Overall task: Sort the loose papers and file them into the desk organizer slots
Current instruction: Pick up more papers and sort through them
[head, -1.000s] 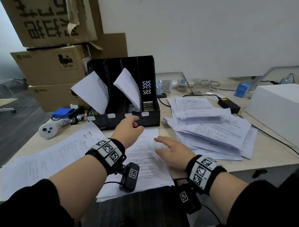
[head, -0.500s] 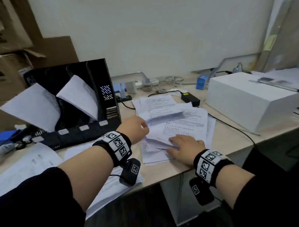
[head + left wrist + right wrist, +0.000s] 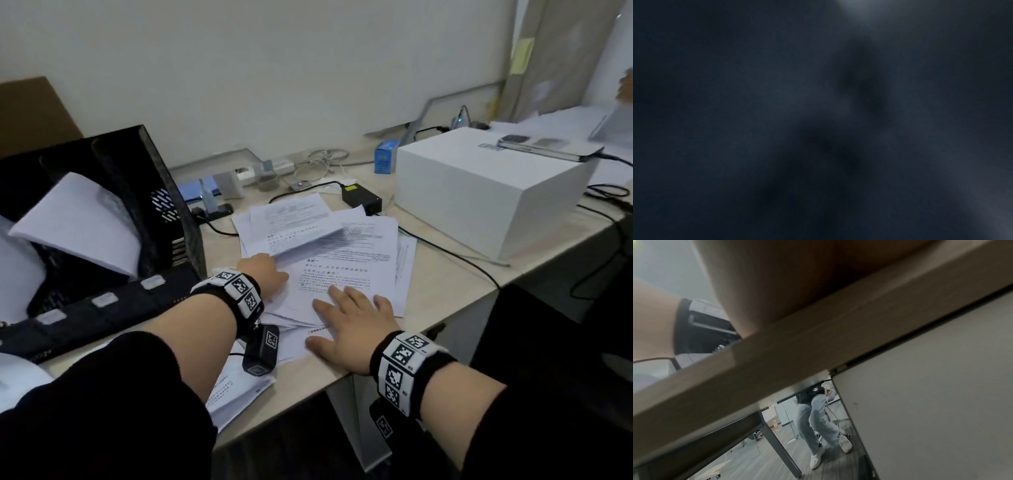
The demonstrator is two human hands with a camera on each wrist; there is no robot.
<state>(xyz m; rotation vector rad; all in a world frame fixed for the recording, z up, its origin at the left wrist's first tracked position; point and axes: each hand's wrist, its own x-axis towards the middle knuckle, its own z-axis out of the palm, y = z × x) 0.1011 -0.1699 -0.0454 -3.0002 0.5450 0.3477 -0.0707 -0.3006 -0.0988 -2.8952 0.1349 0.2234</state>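
Note:
A messy pile of loose printed papers [image 3: 346, 270] lies mid-desk, right of the black desk organizer [image 3: 164, 219]. White sheets [image 3: 78, 222] lean in the organizer's slots. My left hand [image 3: 263, 274] is at the pile's left edge. Its fingers are hidden under the upper sheets [image 3: 294, 229], whose near edge is raised. My right hand [image 3: 349, 322] lies flat with spread fingers on the pile's near part, pressing it down. The left wrist view is dark. In the right wrist view I see only my palm and the desk edge [image 3: 797, 353].
A white box [image 3: 479, 192] stands right of the pile, with a black power adapter [image 3: 363, 198], cables and a small blue box [image 3: 385, 159] behind. More sheets [image 3: 239, 387] hang over the front edge under my left forearm. Another person's legs [image 3: 818, 418] stand beyond the desk.
Both hands left the sheet in front of the organizer and moved right to the pile. The left hand went under the upper sheets; the right hand settled flat on the pile.

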